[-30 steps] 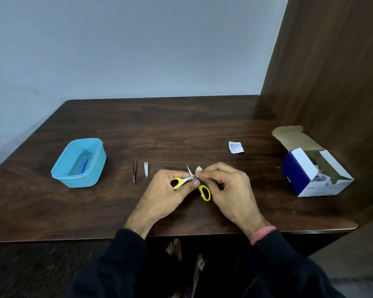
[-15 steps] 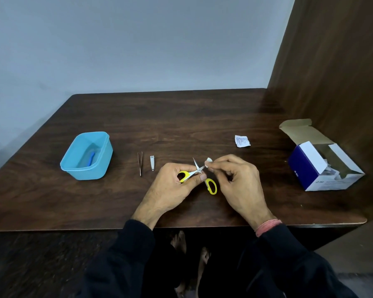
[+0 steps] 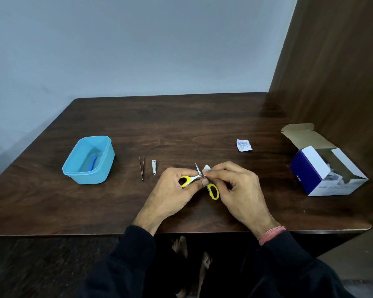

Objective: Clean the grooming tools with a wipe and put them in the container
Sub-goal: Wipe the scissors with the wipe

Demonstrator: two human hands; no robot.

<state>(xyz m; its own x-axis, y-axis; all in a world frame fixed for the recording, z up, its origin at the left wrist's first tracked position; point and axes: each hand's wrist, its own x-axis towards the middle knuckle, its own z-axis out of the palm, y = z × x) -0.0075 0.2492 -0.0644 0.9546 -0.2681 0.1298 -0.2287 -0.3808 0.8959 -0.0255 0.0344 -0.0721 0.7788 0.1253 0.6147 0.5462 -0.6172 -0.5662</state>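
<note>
Brown table (image 3: 116, 211): left hand (image 3: 172, 190) grips the scissors (image 3: 199, 179) mid-table, right hand (image 3: 235, 186) pinches a wipe (image 3: 206, 168) on the blade. One blue tool (image 3: 93, 162) sits in the container (image 3: 88, 175); tweezers (image 3: 141, 167) and clippers (image 3: 153, 167) wait.

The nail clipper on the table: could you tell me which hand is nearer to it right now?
Left. The left hand, holding the scissors, sits just right of the nail clipper; the right hand, pinching the wipe, is farther right.
</note>
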